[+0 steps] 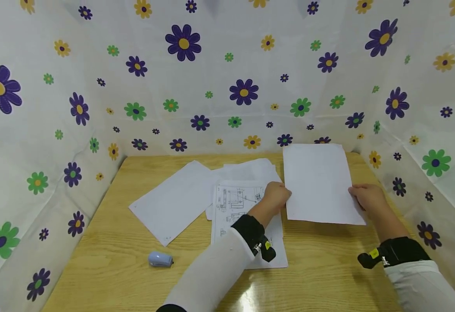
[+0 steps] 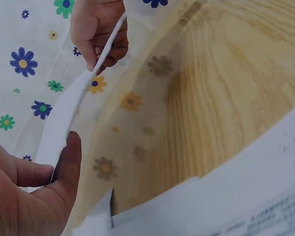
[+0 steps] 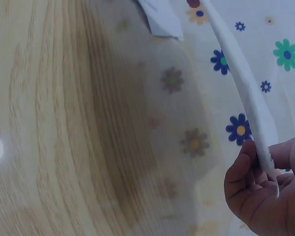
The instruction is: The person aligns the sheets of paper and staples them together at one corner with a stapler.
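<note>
A white paper sheet (image 1: 317, 184), blank on the side facing me, is held up over the right part of the table. My left hand (image 1: 275, 196) pinches its left edge between thumb and fingers. At the opposite edge my right hand (image 1: 369, 198) grips it the same way. Seen nearly edge-on in the left wrist view, the paper (image 2: 64, 118) bows slightly between the two hands. In the right wrist view the fingers of my right hand (image 3: 265, 191) curl behind the sheet. Under my left forearm lies a printed drawing sheet (image 1: 227, 216), partly covered by the arm.
A blank sheet (image 1: 176, 201) lies askew at the left, overlapping other white papers (image 1: 250, 171) behind the drawing. Near the front left sits a small light-blue object (image 1: 160, 259) with a dark tip. Flowered cloth (image 1: 211, 86) walls in the wooden table (image 1: 110, 260) at the back and sides.
</note>
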A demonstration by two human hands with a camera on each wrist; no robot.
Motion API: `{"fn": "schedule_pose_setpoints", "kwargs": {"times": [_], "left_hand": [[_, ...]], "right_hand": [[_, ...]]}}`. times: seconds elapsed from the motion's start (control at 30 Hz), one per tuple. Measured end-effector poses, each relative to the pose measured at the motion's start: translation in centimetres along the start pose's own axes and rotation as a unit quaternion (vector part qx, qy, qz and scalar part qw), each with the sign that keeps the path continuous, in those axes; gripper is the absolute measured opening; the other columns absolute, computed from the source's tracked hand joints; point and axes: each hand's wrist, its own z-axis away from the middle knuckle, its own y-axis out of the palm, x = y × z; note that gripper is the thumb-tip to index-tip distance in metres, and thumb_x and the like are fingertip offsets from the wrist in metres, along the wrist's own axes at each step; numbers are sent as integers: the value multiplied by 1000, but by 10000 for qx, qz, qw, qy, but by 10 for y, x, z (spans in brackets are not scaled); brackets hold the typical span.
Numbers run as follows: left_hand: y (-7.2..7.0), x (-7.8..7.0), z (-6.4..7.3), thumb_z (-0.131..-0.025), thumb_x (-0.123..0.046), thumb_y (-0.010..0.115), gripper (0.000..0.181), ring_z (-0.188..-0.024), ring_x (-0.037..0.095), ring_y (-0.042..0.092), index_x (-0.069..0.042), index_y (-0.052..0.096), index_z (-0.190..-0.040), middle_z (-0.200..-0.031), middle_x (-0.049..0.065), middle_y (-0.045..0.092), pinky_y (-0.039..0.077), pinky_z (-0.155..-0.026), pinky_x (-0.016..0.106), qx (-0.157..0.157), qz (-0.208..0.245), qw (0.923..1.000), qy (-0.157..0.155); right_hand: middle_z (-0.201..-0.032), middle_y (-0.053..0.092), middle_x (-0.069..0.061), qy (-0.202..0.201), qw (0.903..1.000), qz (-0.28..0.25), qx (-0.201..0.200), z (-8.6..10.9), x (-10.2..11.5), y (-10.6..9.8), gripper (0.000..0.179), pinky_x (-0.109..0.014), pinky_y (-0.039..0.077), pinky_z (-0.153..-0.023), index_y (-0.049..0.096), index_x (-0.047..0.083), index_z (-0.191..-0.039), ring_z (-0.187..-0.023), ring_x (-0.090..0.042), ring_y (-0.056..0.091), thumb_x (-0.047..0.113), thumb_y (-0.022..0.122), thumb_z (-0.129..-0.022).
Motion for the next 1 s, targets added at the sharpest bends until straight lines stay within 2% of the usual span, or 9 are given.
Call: {"fn": "schedule_pose_setpoints", "kwargs": {"times": [0.13,0.2,0.27,0.37,0.5,0.7,1.0], "left_hand": [[-25,-5,4,-98,-6,62,37,-102,27,71,1,64,-133,-124,17,66,59,-85,36,220,131,9996,127],[-40,-6,6,-99,-6,61,36,-103,27,72,3,64,-133,-123,17,67,60,-84,37,383,197,9988,234],[-56,-6,8,-99,-5,61,32,-101,27,73,5,65,-129,-119,17,68,61,-83,37,562,252,9974,363],[-81,-7,12,-100,-6,60,29,-99,26,73,6,67,-125,-115,16,70,61,-82,37,836,242,9948,531],[-115,-11,20,-101,-7,60,29,-96,25,73,5,66,-127,-115,16,71,61,-81,38,1084,180,9920,626],[-152,-13,38,-102,-9,60,31,-97,25,74,4,64,-129,-118,15,71,61,-84,39,1046,76,9923,664],[-189,-7,63,-102,-12,62,30,-91,23,74,3,64,-127,-114,15,72,61,-78,35,756,-107,9952,614]], "right_hand": [[-143,50,-22,-190,9989,-347,255,8,11,7,55,-25,56,-81,45,-7,-147,-105,-18,58,30,53,-106],[-134,56,-18,-368,9978,-361,412,13,17,12,54,-22,56,-74,47,-7,-145,-95,-11,61,30,54,-106],[-124,61,-14,-566,9961,-357,582,18,23,17,54,-22,57,-73,47,-8,-144,-88,-7,63,30,55,-106],[-113,65,-8,-751,9938,-364,740,25,33,25,53,-25,58,-74,49,-9,-141,-84,-8,64,30,56,-106],[-111,65,-9,-941,9907,-448,872,34,45,39,48,-27,58,-74,51,-9,-138,-83,-12,65,27,58,-106],[-114,64,-13,-1214,9860,-506,1030,51,63,57,44,-27,58,-75,53,-8,-134,-84,-16,65,25,58,-106],[-113,63,-17,-1529,9783,-529,1295,67,79,78,42,-28,58,-76,53,-9,-132,-85,-21,63,24,59,-105]]}}
